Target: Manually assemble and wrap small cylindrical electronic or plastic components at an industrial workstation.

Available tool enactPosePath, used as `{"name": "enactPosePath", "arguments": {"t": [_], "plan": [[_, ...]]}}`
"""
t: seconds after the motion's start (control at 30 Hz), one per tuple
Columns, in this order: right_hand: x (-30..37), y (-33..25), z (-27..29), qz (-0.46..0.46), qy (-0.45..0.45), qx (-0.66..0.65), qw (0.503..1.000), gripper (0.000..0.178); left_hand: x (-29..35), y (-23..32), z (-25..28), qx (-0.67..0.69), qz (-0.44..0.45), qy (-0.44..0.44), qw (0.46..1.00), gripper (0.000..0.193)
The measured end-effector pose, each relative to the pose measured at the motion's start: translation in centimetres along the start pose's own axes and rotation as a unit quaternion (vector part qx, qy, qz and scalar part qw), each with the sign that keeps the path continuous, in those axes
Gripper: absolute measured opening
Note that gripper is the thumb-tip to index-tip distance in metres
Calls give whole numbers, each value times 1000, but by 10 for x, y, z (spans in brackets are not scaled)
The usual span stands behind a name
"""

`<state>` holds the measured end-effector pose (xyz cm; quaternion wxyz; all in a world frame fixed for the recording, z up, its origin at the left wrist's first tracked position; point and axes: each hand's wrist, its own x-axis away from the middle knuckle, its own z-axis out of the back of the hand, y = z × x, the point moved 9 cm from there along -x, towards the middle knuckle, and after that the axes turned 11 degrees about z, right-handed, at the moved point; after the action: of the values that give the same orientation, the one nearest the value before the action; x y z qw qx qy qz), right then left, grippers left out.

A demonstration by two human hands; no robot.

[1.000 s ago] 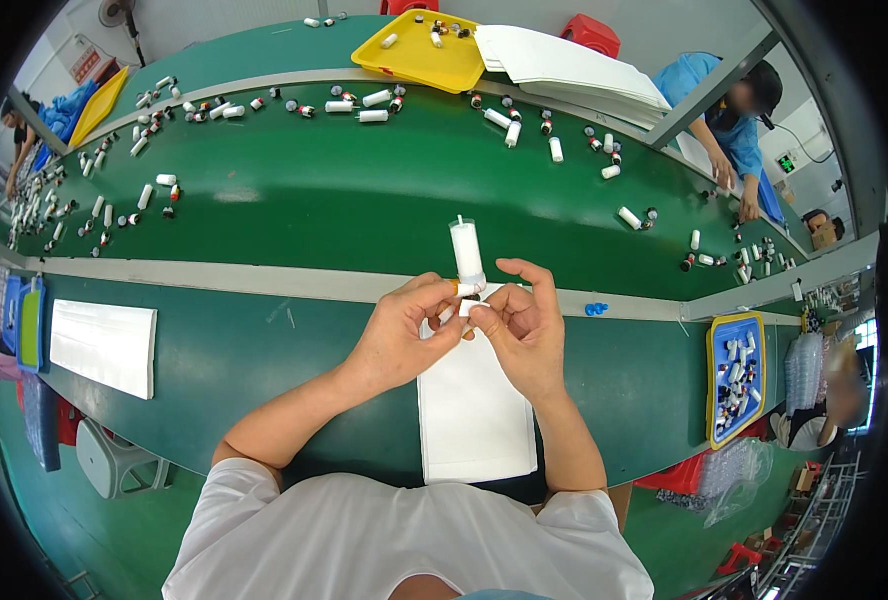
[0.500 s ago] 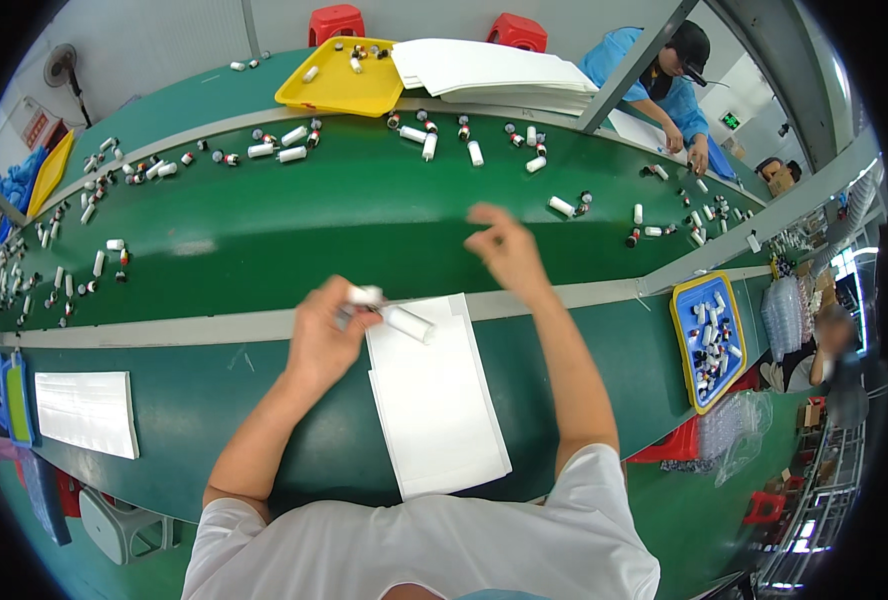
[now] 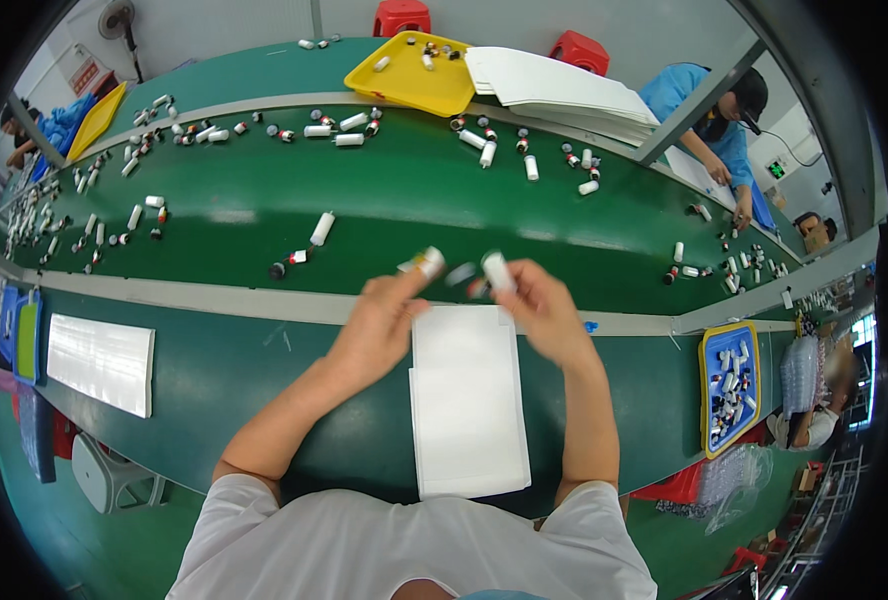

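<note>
My left hand [image 3: 372, 332] is closed on a small white cylinder [image 3: 430, 263], blurred by motion, above the near edge of the green belt. Facing it, my right hand [image 3: 554, 312] pinches another white cylinder [image 3: 498, 271] from the right. Small dark and red pieces [image 3: 479, 288] show blurred between the hands; I cannot tell whether they are held. Below lies a stack of white sheets [image 3: 469, 405] on the near table. To the left on the belt are a white cylinder [image 3: 322, 229] and a small black-and-red piece [image 3: 289, 263].
Across the green belt [image 3: 234, 190] lie many white cylinders and dark caps. At the back stand a yellow tray [image 3: 364, 80] and stacked white boards [image 3: 564, 88]. A blue-and-yellow tray [image 3: 706, 400] of parts is at right. A co-worker in blue [image 3: 709, 150] works at far right.
My right hand has come from over the belt toward my left and now pinches a white cylinder. My left hand has moved off the sheets. A cylinder and a black-and-red piece now lie on the belt leftward.
</note>
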<state>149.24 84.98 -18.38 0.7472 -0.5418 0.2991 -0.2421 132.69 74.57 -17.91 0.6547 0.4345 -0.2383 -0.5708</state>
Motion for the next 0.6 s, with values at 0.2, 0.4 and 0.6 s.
{"name": "enactPosePath", "arguments": {"t": [0.2,0.4,0.6], "plan": [[34,-67,-42,127,31,-172,976,25,25,23,-43,337,94,-229,909,30],[42,-64,-25,181,99,-71,976,26,27,31,-54,416,149,-277,853,33],[45,-87,-29,286,75,123,947,26,21,57,-16,-103,-105,22,989,22]]}}
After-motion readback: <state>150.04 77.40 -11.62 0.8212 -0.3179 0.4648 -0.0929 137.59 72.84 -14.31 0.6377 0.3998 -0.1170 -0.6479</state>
